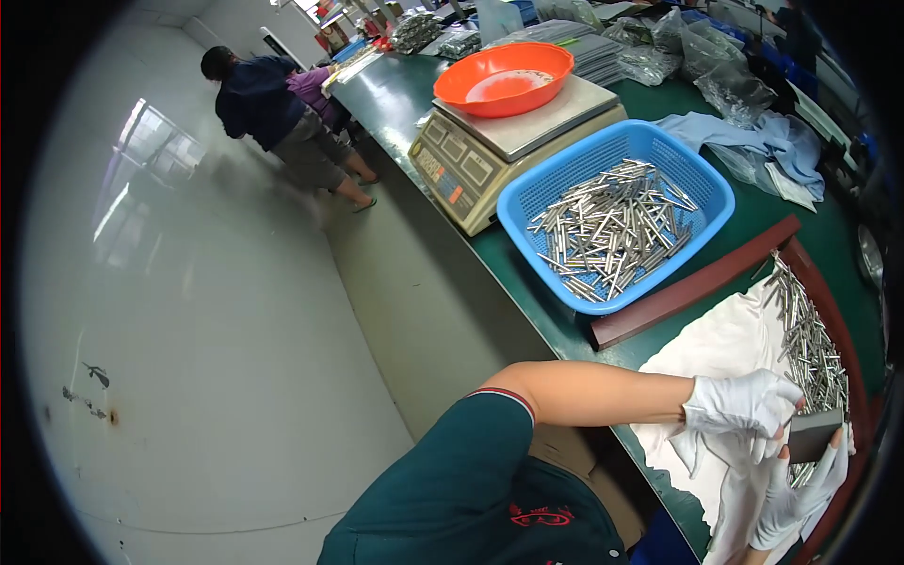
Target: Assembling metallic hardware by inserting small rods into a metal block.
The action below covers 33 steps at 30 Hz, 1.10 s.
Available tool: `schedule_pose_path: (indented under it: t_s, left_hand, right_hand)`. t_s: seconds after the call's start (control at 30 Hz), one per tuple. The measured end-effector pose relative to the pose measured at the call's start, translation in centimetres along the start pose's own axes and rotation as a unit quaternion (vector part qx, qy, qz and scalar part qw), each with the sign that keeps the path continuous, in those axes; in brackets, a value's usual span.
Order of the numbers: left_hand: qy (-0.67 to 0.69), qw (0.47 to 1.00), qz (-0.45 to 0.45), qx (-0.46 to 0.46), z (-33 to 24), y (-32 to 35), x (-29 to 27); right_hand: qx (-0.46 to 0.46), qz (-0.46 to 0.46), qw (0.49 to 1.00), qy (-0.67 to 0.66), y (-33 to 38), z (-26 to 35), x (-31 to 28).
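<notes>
Both of my hands wear white gloves with bare fingertips, at the lower right. My right hand [800, 499] grips a dark grey rectangular block [814, 436], with fingertips at its edges. Close against the block's left side is my left hand [746, 407], its fingers curled; whatever they pinch is hidden. Slim metal pins [810, 344] lie in a heap just beyond and under the block, along the edge of a white cloth [716, 339]. Dark red bars [697, 282] border the cloth at its far and right sides.
A blue plastic basket [518, 212] full of metal pins stands beyond my left forearm. Behind it, a weighing scale [461, 165] carries an orange bowl [556, 64]. Plastic bags [720, 71] and a light-blue cloth [763, 141] lie farther back. Another person [282, 118] stands at the far left.
</notes>
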State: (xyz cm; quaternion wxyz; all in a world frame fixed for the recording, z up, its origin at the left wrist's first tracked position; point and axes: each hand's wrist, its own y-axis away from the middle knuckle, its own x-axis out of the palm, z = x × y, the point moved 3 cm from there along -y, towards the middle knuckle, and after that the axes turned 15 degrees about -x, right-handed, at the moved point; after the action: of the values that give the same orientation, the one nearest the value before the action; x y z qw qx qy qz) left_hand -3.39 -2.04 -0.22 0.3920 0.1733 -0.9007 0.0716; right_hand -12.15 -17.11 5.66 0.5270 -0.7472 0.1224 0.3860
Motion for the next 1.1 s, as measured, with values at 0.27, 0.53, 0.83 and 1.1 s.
schedule_pose_path:
  t_s: [0.27,0.53,0.83,1.1]
  left_hand:
    - [-0.082,0.986,-0.126,-0.077,-2.3,1.8,-0.5]
    - [-0.124,0.973,-0.159,-0.115,-2.1,1.2,0.0]
    - [-0.129,0.968,-0.165,-0.135,-1.9,1.4,0.1]
    - [-0.136,0.968,-0.165,-0.129,-1.9,1.4,0.2]
  right_hand:
    - [0.05,-0.025,0.998,-0.042,-0.9,-1.2,1.1]
    - [0.091,-0.045,0.993,-0.064,0.4,-2.7,1.0]
    - [0.063,-0.028,0.994,-0.09,0.2,-1.7,1.4]
    - [0.056,-0.03,0.991,-0.114,-0.2,-1.3,1.7]
